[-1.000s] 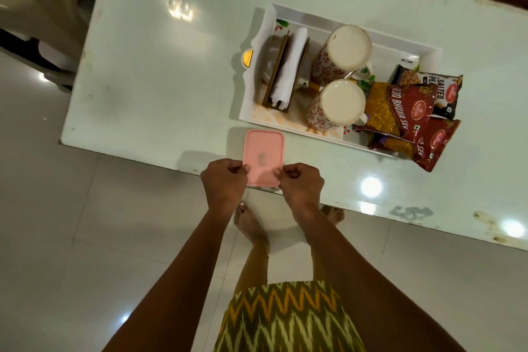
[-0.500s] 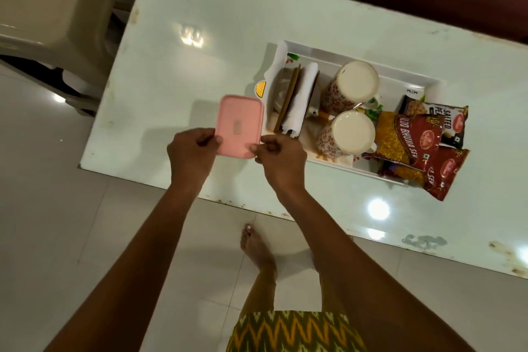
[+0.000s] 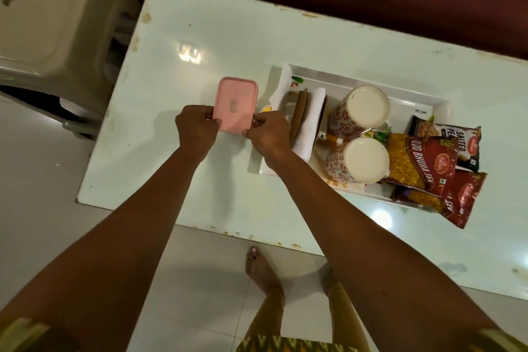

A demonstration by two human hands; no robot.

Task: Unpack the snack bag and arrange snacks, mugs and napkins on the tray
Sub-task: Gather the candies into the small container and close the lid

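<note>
My left hand (image 3: 195, 128) and my right hand (image 3: 268, 134) both grip the near end of a pink lidded box (image 3: 235, 103), held just left of the white tray (image 3: 357, 80). In the tray, a wooden napkin holder with white napkins (image 3: 310, 120) stands at the left end. Two floral mugs are upside down in the middle, one farther (image 3: 360, 111) and one nearer (image 3: 357, 161). Red and yellow snack packets (image 3: 423, 168) and a salted peanuts packet (image 3: 457, 140) lie at the right end, overhanging the rim.
The pale glossy table (image 3: 177, 174) has its near edge just above my bare feet on the tiled floor. A beige plastic chair (image 3: 57, 28) stands at the table's left end. A dark red wall runs behind the table.
Both hands carried the pink box from the table's near edge, below the tray, up and to the left until it sits beside the tray's left end.
</note>
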